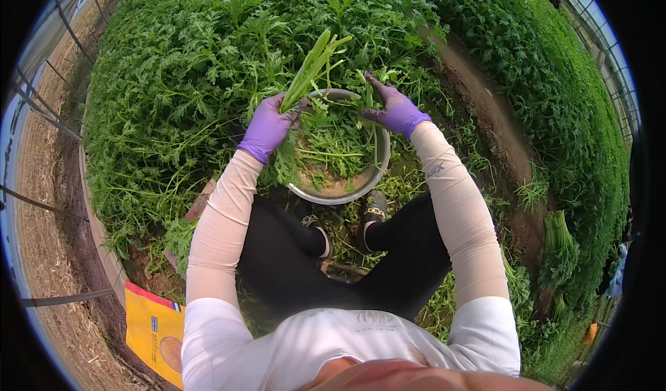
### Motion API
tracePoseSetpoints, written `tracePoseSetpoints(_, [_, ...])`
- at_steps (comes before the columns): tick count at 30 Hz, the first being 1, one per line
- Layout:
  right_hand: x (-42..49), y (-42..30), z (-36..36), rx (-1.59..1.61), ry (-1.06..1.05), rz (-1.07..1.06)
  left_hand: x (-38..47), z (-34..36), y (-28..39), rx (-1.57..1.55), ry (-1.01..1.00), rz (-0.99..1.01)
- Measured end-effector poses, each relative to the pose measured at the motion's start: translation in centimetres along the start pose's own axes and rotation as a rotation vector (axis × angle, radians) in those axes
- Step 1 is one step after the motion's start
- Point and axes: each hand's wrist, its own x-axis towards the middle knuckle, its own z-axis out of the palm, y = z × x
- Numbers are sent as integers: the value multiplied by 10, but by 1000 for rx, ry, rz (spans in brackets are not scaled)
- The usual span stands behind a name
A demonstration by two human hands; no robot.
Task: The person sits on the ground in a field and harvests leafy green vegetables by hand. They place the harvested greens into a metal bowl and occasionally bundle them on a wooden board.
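Observation:
My left hand (269, 126), in a purple glove with dark-stained fingertips, grips a bunch of leafy greens (308, 74). Its cut pale stems point up and away from me, while leaves hang below the fist. Under and between my hands is a round metal basin (384, 154) with loose leaves and stem pieces (338, 149) in it. Over the basin's right rim, my gloved right hand (391, 107) has its thumb and fingers spread. Some greens show between those fingers; whether they touch the hand is unclear.
Dense leafy plants (208, 42) grow ahead and left. A soil furrow (499, 115) runs along the right, with a tied bundle of greens (559, 235) beside it. At lower left is a yellow printed bag (151, 334). My shoes (374, 209) stand close to the basin, among plant scraps.

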Motion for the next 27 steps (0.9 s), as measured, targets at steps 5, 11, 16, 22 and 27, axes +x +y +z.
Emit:
tracePoseSetpoints(5, [-1, -21, -18, 691, -250, -42, -7, 19, 26, -317, -222, -178])
tracePoseSetpoints(11, [-10, -50, -41, 1498, -191, -244, -17, 20, 39, -226, -518, -319])
tracePoseSetpoints(16, [-14, -50, -46, 1338, -68, -234, -14, 27, 37, -275, -678, -385])
tracePoseSetpoints(22, [-20, -37, -54, 1204, 139, -18, -10, 21, 36, -334, -687, -427])
tracePoseSetpoints(27, [-18, -47, -44, 725, 498, -30, -10, 31, 42, -294, -600, -481])
